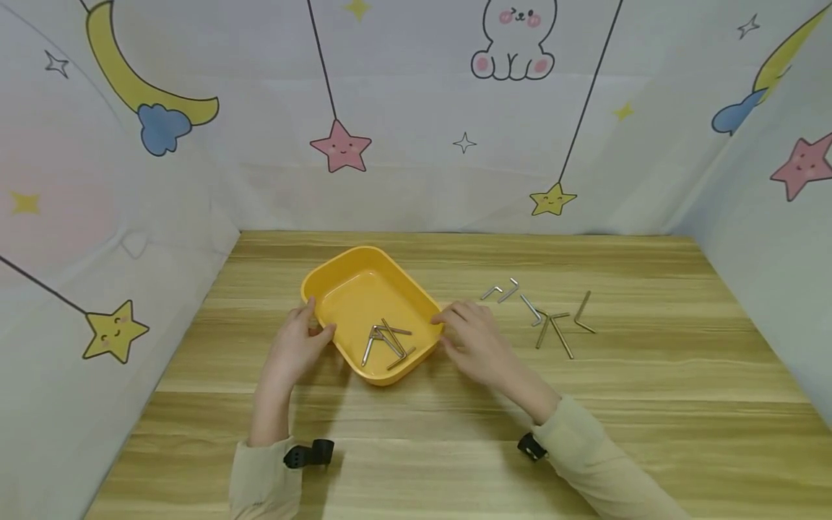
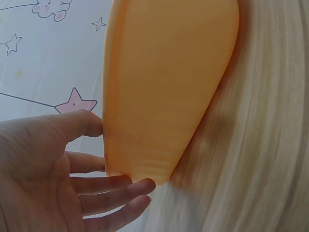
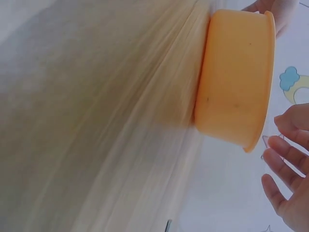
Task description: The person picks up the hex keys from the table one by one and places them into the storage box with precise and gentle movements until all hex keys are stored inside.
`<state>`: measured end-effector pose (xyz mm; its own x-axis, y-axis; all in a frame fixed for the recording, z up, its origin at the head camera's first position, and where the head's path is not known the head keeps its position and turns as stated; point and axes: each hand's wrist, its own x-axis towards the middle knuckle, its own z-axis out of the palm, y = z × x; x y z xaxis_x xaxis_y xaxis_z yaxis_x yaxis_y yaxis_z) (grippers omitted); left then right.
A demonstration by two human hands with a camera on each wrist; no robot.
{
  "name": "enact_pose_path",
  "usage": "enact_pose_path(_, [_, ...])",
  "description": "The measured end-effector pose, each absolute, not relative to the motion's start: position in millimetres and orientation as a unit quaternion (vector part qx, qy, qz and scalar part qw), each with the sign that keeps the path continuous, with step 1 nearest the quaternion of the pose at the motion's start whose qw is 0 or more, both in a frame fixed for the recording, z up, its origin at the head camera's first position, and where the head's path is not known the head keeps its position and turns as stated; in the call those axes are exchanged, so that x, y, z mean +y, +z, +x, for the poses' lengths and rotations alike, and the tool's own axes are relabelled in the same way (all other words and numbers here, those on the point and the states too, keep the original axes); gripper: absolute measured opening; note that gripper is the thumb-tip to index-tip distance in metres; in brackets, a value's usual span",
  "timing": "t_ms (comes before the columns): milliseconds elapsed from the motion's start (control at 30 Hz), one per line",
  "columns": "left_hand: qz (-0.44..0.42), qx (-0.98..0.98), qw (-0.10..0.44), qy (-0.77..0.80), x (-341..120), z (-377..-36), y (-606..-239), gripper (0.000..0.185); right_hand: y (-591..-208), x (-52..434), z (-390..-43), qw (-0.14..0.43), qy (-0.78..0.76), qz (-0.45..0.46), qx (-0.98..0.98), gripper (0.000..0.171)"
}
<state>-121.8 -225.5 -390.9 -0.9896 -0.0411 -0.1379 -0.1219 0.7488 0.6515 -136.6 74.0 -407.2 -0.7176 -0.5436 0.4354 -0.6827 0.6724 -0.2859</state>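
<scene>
a: the yellow tray (image 1: 354,289) sits on the wooden table (image 1: 455,433), a little left of the middle, turned at an angle. a small heap of hex keys (image 1: 388,341) lies in its near corner.

b: how would it handle?

a: it looks like thin moulded plastic, smooth and glossy, so probably light and a bit slippery. the walls seem stiff enough, with a rolled rim. i'd judge the rim on the two opposite sides to be the place to take it. the keys are loose metal and would likely slide and rattle if it tips.

b: and the hands?

a: the left hand (image 1: 297,347) is at the tray's left wall, thumb over the rim, fingers relaxed along the outside. in the left wrist view the fingers (image 2: 116,193) lie nearly straight against the wall, not clamped. the right hand (image 1: 474,339) is spread with its fingertips at the right rim; the right wrist view shows those fingers (image 3: 285,159) straight and just off the wall.

b: anything else about?

a: more loose hex keys (image 1: 539,310) lie scattered on the table to the right of the right hand, with a cartoon-printed cloth backdrop (image 1: 416,108) behind.
</scene>
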Motion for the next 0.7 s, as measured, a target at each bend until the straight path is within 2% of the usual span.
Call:
enact_pose_path(267, [-0.039,0.933,0.052,0.355,-227,-121,-393,0.072,-417,97,-131,0.189,0.21,0.344,-0.895,0.031])
enact_pose_path(700, [-0.041,0.935,0.049,0.35,-226,-122,-393,0.072,-430,132,-125,0.203,0.191,0.341,-0.898,0.032])
